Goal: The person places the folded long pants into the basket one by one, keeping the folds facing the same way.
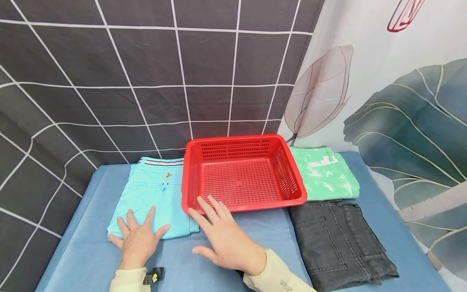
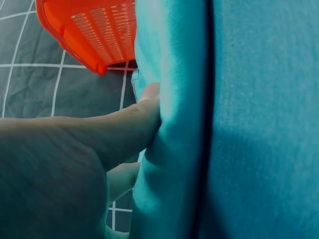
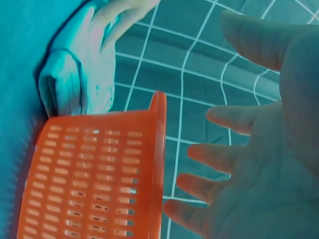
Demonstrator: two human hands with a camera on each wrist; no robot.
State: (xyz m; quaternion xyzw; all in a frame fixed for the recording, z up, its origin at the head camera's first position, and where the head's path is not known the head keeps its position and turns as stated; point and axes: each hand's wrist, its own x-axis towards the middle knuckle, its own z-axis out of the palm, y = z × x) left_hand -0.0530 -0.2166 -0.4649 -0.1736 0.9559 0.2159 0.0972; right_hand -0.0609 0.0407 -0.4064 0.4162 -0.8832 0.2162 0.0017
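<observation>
Head cam: left hand [image 1: 138,245]'s got its fingers spread on the folded blue garment [image 1: 146,192], just beside the red basket [image 1: 237,139]. Right hand [image 1: 230,241]'s near the basket, empty, fingers pretty straight. Probably smoothing; lifting would need fingers under an edge, imo. Left wrist: thumb's against the garment's fold. Right wrist: fingers fanned, nothing held.

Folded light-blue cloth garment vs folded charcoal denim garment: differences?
The light-blue cloth garment shows a striped band; the charcoal denim garment shows a stitched pocket. The left hand touches the light-blue one, no hand the denim. Light-blue lies left of the red plastic basket, denim at its near right. Both lie folded on blue fabric.
</observation>
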